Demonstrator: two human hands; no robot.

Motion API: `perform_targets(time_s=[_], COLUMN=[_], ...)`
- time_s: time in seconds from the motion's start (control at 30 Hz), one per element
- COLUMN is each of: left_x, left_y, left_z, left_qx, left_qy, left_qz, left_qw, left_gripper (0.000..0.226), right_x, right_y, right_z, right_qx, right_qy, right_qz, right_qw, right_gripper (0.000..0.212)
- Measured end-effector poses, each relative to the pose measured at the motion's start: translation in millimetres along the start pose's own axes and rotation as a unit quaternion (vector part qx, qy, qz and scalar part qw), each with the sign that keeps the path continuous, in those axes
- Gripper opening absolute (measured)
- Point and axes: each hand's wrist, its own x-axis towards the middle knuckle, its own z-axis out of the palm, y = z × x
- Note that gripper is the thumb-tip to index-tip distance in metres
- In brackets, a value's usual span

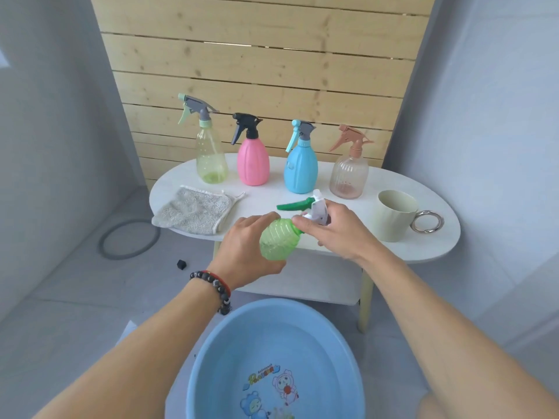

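Observation:
A small green ribbed spray bottle (276, 238) is held tilted in the air above the near edge of the white oval table (429, 249). My left hand (246, 252) grips its body from the left. My right hand (335, 228) grips the white spray head (319, 208) at the neck, and the green trigger (293, 205) points left. A blue basin (211, 352) with cartoon pictures sits on the floor below my arms.
Along the back of the table stand a yellow-green spray bottle (210, 158), a pink one (252, 160), a blue one (300, 167) and a clear brownish one (349, 173). A grey cloth (193, 213) lies left, a cream mug (394, 216) right. A grey ring (128, 238) lies on the floor.

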Motion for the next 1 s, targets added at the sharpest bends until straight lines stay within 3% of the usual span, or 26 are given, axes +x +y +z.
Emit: perform_targets(time_s=[0.07, 0.17, 0.23, 0.33, 0.4, 0.57, 0.73, 1.0], left_x=[-1.0, -1.7, -2.1, -2.6, -3.4, -5.4, -7.3, -14.8], left_y=[-0.8, -2.4, -3.0, -4.4, -4.4, -7.7, -19.2, -29.7], left_z=[0.2, -0.1, 1.2, 2.7, 2.3, 1.7, -9.5, -24.7], left_qx=[0.011, 0.006, 0.011, 0.011, 0.01, 0.029, 0.052, 0.103], left_qy=[-0.003, -0.001, -0.007, -0.011, -0.017, -0.054, -0.073, -0.028], left_qz=[0.006, 0.002, 0.008, 0.006, 0.001, -0.012, -0.096, -0.238], left_qw=[1.0, 1.0, 1.0, 1.0, 1.0, 0.998, 0.991, 0.965], left_gripper=[0.086, 0.086, 0.086, 0.087, 0.088, 0.089, 0.096, 0.082], right_x=[0.0, -3.3, -4.0, -0.6, -2.0, -4.3, 4.3, 30.3], right_y=[2.2, 7.0, 8.4, 14.4, 13.9, 8.2, 19.4, 46.6], right_z=[-0.1, 0.9, 2.2, 2.8, 2.8, 0.8, -17.1, -7.2], right_qx=[-0.011, 0.012, 0.006, 0.013, 0.039, 0.007, 0.159, 0.241], right_qy=[0.001, -0.044, -0.012, -0.013, -0.032, 0.052, 0.185, 0.258], right_qz=[0.0, 0.001, 0.017, 0.01, 0.008, 0.053, 0.123, 0.229], right_qw=[1.0, 0.999, 1.0, 1.0, 0.999, 0.997, 0.962, 0.907], right_gripper=[0.02, 0.033, 0.038, 0.019, 0.026, 0.029, 0.025, 0.025])
